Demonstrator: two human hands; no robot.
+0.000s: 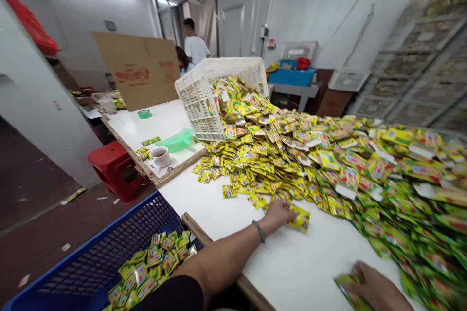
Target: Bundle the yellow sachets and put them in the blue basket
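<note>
Two grips busy on the near surface (292,272): left hand (279,213) pinches a yellow sachet (301,218), right hand (372,284) clasps a blurred sachet (346,287).

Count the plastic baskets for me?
2: a white basket tipped on the table behind the packet pile, and a blue basket beside the table, lower left. The blurred racks at right may hide more.
</note>
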